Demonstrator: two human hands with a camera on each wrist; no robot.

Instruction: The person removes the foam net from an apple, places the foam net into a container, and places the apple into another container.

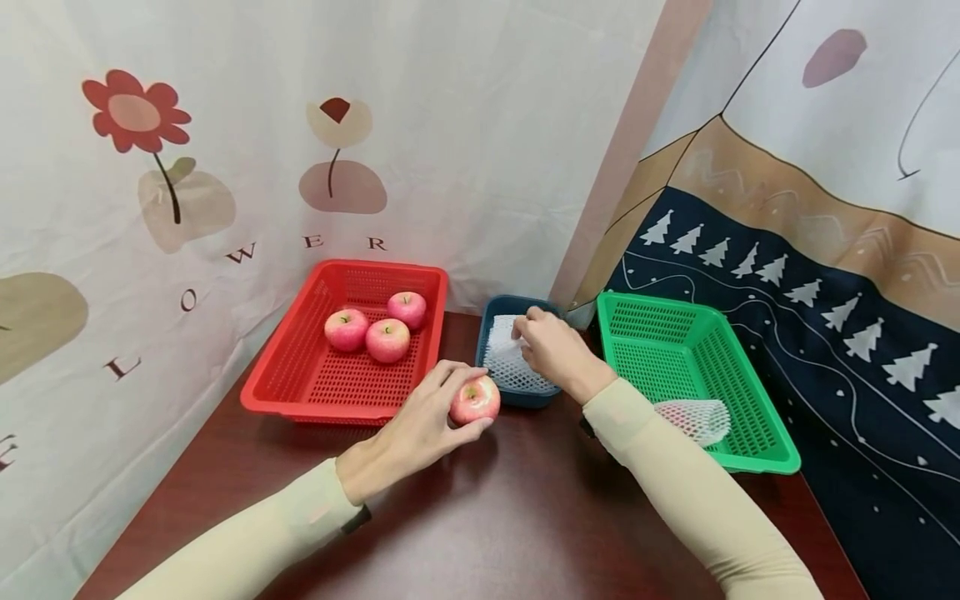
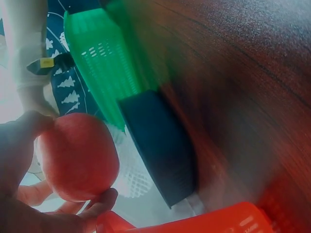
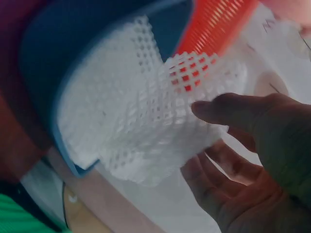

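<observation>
An apple (image 1: pixel 476 400) is gripped between the thumb and fingers of my left hand (image 1: pixel 420 425), held up over the table in front of the small dark blue basket (image 1: pixel 525 400). White foam net sleeves (image 1: pixel 517 367) lie in that basket. Above it my right hand (image 1: pixel 558 350) pinches one foam net sleeve (image 3: pixel 160 111); the right wrist view shows the thumb on its near side, fingers behind, and the mesh lifted past the basket's rim. From the left wrist, the apple (image 2: pixel 80 158) fills the curve of the left hand (image 2: pixel 19 184).
A red basket (image 1: pixel 300 406) with three apples (image 1: pixel 387 340) stands on the left. To the right, a green basket (image 1: pixel 757 392) holds an apple in a foam net (image 1: pixel 697 419), partly behind the right forearm. Printed curtains (image 1: pixel 480 150) hang behind the brown table (image 1: pixel 510 517).
</observation>
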